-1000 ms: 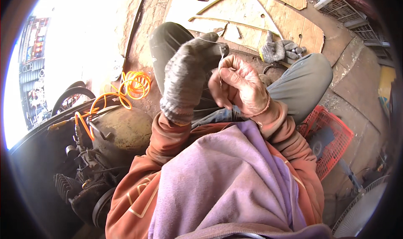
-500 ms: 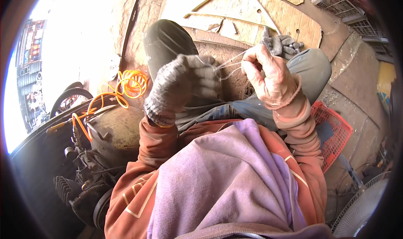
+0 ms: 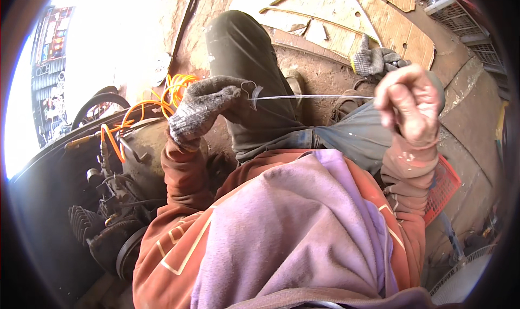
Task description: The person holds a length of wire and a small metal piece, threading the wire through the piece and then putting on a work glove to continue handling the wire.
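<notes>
A thin white string [image 3: 314, 96] runs taut between my hands, above my lap. My left hand [image 3: 205, 107], in a grey knit glove, pinches its one end, where a small loop curls beside the fingertips. The bare right hand [image 3: 409, 105] is closed on the other end; its fingers are a little blurred. Just beyond the right knee, an empty grey work glove [image 3: 374, 59] lies next to the cardboard.
Flat cardboard [image 3: 336, 16] covers the floor ahead. To the left stand an old compressor [image 3: 116, 211] and a coiled orange air hose [image 3: 176, 89]. A red plastic basket [image 3: 443, 190] and a fan [image 3: 466, 279] are at my right; grey crates [image 3: 460, 16] stand far right.
My hands have moved apart, the right one outward to the right and the left one slightly left. The string, slack and looped before, is now stretched straight.
</notes>
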A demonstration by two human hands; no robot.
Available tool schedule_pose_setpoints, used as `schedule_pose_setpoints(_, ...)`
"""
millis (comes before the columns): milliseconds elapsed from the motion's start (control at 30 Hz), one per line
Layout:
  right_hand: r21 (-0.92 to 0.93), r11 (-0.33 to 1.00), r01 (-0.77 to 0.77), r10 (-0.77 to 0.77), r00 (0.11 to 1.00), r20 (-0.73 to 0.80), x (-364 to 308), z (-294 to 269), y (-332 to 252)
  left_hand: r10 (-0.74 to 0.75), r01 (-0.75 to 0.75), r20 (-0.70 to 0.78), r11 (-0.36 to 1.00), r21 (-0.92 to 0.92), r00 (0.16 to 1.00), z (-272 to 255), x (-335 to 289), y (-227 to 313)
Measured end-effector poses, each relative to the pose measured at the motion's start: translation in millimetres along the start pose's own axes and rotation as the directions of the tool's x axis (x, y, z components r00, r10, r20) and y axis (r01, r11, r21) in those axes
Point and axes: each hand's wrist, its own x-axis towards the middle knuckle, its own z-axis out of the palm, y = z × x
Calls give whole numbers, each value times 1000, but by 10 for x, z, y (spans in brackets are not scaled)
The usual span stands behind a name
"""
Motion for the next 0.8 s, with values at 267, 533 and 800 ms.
schedule_pose_setpoints(267, 31, 998, 52, -38, 939, -343, -268, -604, -171, -5, 4, -10, 998, -63, 1000, -75, 22, -47)
schedule_pose_setpoints(533, 76, 990, 119, -93, 954, -283, -517, -1587, -312, 3, -8, -50, 995, -101, 999, -117, 42, -143)
schedule_pose_setpoints(800, 54, 992, 116, -93, 944, -317, -755, -2102, -440, -15, 9, -51, 994, -109, 999, -49, 9, -106)
